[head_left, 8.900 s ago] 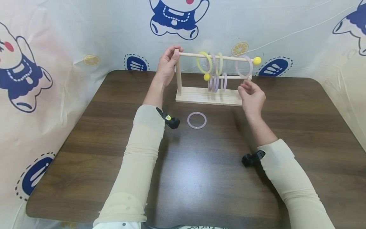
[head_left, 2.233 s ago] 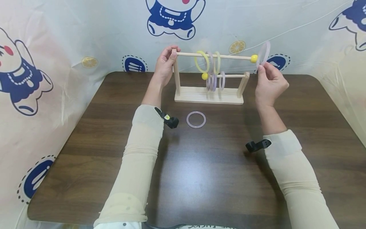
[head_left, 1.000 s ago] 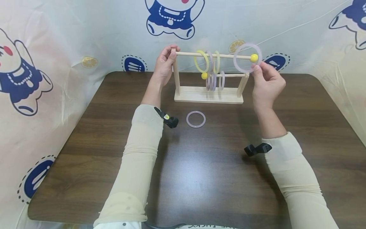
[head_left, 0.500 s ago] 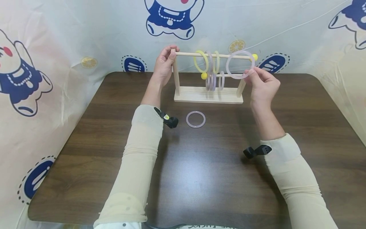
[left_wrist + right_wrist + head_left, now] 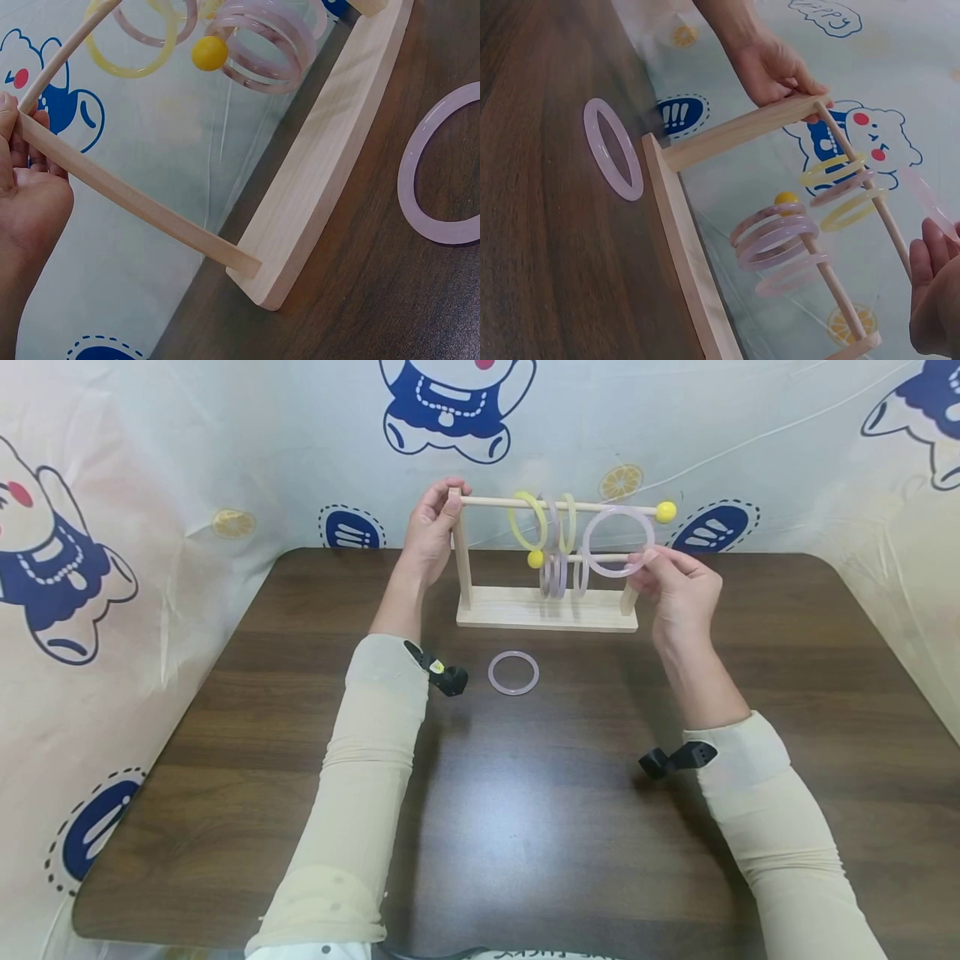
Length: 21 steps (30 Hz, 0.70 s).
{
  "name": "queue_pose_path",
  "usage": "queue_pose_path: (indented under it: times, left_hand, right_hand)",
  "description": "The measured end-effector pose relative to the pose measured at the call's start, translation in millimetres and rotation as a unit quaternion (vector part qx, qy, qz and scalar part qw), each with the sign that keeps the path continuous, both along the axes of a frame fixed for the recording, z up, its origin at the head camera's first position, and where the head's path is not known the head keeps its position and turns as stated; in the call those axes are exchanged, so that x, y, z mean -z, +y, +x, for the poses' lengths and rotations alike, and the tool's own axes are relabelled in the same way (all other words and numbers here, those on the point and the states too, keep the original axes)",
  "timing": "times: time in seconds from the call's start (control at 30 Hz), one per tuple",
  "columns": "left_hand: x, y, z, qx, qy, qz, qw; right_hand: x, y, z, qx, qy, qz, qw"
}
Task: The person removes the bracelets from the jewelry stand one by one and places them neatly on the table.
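Fingers and thumb of the right hand [image 5: 684, 593] are pinching a pale purple ring [image 5: 617, 572], raised at the right side of a wooden stand [image 5: 525, 612]. From here the ring's top edge crosses the upper rod [image 5: 487, 502]; I can't tell whether the rod runs through it. The left hand [image 5: 430, 533] is grasping the top corner of the stand's left post [image 5: 465, 572], thumb on the near side.

Along the upper rod hang, left to right, a yellow ring [image 5: 526, 495], a purple ring and a pale yellow ring, and a yellow ball [image 5: 666, 512] caps its right end. The lower rod [image 5: 840, 296] carries a bunch of purple rings [image 5: 562, 577] with a paler ring [image 5: 780, 290] just to their right; another yellow ball [image 5: 536, 559] sits at its left end.

The stand is upright near the far edge of a dark brown table [image 5: 262, 760]. One more purple ring [image 5: 513, 692] lies flat on the tabletop, on the near side of the stand. Behind everything hangs a pale sheet [image 5: 277, 452] printed with cartoon figures.
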<state>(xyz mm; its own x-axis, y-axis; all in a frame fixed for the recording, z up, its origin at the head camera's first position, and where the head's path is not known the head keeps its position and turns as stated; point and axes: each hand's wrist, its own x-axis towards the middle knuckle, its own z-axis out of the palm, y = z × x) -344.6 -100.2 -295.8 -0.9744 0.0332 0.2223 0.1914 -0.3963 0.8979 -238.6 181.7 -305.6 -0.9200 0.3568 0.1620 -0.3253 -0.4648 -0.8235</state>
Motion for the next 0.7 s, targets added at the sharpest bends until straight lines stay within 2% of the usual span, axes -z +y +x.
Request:
queue_pose_path:
  times: [0.33,0.47,0.7]
  left_hand:
    - [1.6,0.0,-0.2,0.000,0.015,-0.012,0.9998]
    - [1.3,-0.3,-0.6,0.000,0.009,-0.013,0.9999]
    - [1.1,-0.4,-1.1,-0.002,0.004,-0.015,0.9999]
  right_hand:
    - [4.9,-0.9,0.5,-0.048,-0.015,0.001,0.9988]
    - [6.8,-1.1,0.1,-0.074,-0.027,0.006,0.9969]
    - [11.6,-0.9,-0.8,-0.092,-0.055,0.013,0.9942]
